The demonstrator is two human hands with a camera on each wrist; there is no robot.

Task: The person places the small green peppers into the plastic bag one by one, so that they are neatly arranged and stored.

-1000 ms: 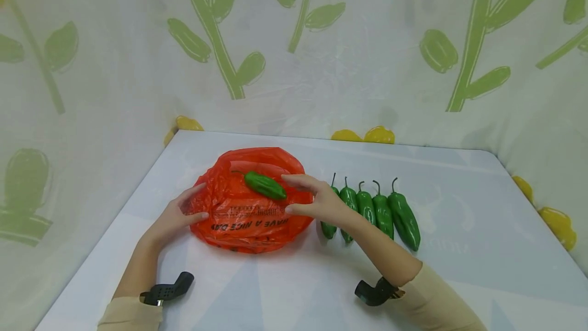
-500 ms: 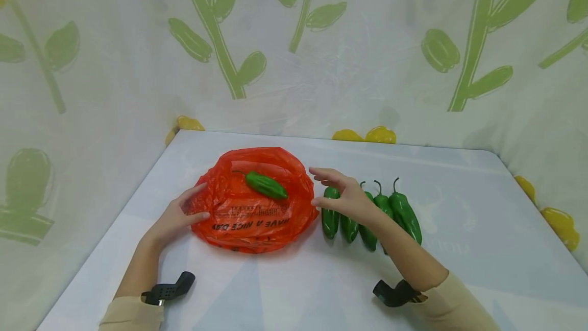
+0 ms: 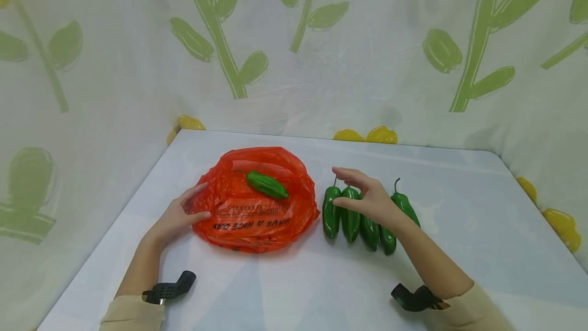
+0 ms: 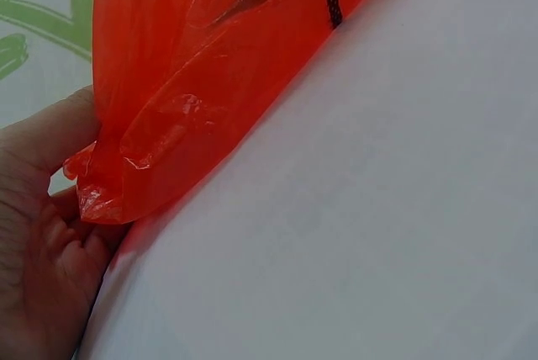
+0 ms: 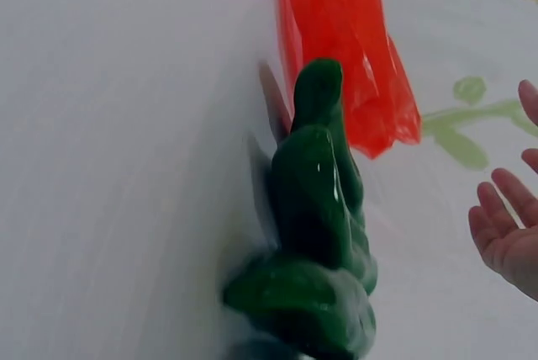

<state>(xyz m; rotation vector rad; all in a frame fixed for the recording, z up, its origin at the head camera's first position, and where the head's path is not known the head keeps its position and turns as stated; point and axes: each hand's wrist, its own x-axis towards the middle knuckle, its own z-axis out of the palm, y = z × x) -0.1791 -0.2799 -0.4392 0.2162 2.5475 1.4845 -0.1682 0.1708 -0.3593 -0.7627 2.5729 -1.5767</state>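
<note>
Cannot see the stems of two green peppers (image 3: 369, 232) behind the right hand (image 3: 374, 199), nor read the red bag's (image 3: 218, 180) smallest print (image 3: 250, 211).

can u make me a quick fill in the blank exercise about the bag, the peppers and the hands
The red bag is touched by the person's ____ hand.
The row of peppers to the right of the bag numbers ____.
The single pepper seen against the bag is ____ in colour.

Missing words: left; five; green.
</note>
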